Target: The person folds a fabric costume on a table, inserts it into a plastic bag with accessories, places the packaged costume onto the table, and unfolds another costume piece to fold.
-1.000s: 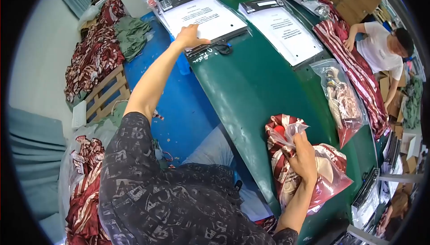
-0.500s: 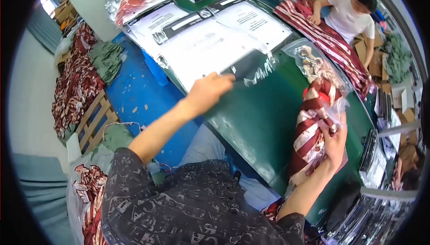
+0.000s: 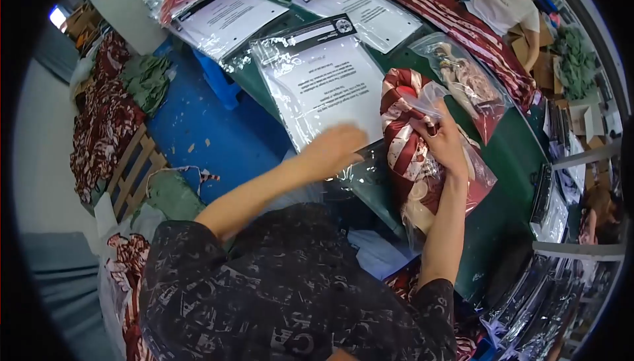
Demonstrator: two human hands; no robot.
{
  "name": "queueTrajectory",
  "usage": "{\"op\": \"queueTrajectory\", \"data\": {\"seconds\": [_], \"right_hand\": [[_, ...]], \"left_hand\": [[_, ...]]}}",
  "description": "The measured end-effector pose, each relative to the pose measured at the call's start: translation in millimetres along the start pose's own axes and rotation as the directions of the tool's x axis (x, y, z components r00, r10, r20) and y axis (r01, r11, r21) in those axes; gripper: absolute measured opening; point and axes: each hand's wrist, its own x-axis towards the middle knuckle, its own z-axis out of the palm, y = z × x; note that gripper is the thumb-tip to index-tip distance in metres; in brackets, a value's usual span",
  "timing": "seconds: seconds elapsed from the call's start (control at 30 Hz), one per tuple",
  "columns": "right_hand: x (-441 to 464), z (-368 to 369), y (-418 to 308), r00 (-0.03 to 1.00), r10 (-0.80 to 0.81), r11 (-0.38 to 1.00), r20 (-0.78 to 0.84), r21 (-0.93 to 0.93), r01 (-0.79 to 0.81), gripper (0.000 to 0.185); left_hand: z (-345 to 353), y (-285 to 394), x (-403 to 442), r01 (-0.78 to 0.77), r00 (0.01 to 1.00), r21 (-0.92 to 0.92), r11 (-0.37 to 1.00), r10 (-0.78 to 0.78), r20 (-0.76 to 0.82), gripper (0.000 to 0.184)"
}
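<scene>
My right hand (image 3: 446,142) grips a clear plastic bag (image 3: 480,179) at its upper edge. Folded burgundy-and-cream striped fabric (image 3: 404,135) fills this bag and bulges from its top, with a bit of bright red showing. Slightly blurred, my left hand (image 3: 335,150) has its fingers stretched out over the lower end of a flat plastic bag with a black header and printed white panel (image 3: 321,87). That printed bag lies on the green table (image 3: 507,192). Whether the left fingertips touch it is hard to tell.
More printed bags (image 3: 228,21) lie along the table's far side. Another bag of fabric (image 3: 465,77) sits beyond my right hand. Across the table, a person in a white shirt (image 3: 500,1) stands by striped cloth (image 3: 456,24). A blue stool (image 3: 221,87) and fabric piles (image 3: 109,126) are to the left.
The printed bag, formerly held at its edge by my left hand, now lies let go on the table. My right hand has brought the bag of striped fabric leftward, closer to it.
</scene>
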Motion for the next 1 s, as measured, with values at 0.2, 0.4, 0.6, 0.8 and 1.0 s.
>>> {"op": "queueTrajectory", "data": {"seconds": [0.2, 0.4, 0.6, 0.8, 1.0], "right_hand": [[-1, -1, 4, 0.998, -0.061, 0.996, 0.033, 0.065, 0.059, 0.053], [-34, -2, -10, 0.958, -0.080, 0.997, 0.276, 0.036, 0.073, 0.056], [-63, -26, -46, 0.881, 0.093, 0.976, 0.464, -0.218, 0.011, 0.034], [-39, 44, -9, 0.916, 0.268, 0.928, 0.298, -0.336, -0.162, 0.037], [-28, 80, 10, 0.928, 0.098, 0.970, 0.360, -0.241, -0.009, 0.037]], "left_hand": [[21, -44, 8, 0.075, 0.993, 0.097, 0.992, -0.065, -0.098, 0.026], [6, -22, 34, 0.231, 0.822, -0.271, 0.934, -0.336, -0.460, 0.019], [8, 39, 47, 0.100, 0.865, -0.658, 0.746, -0.393, -0.314, 0.021], [30, 44, 60, 0.079, 0.916, -0.745, 0.662, -0.343, -0.207, 0.020], [26, 29, 60, 0.046, 0.954, -0.402, 0.914, -0.159, -0.253, 0.016]]}}
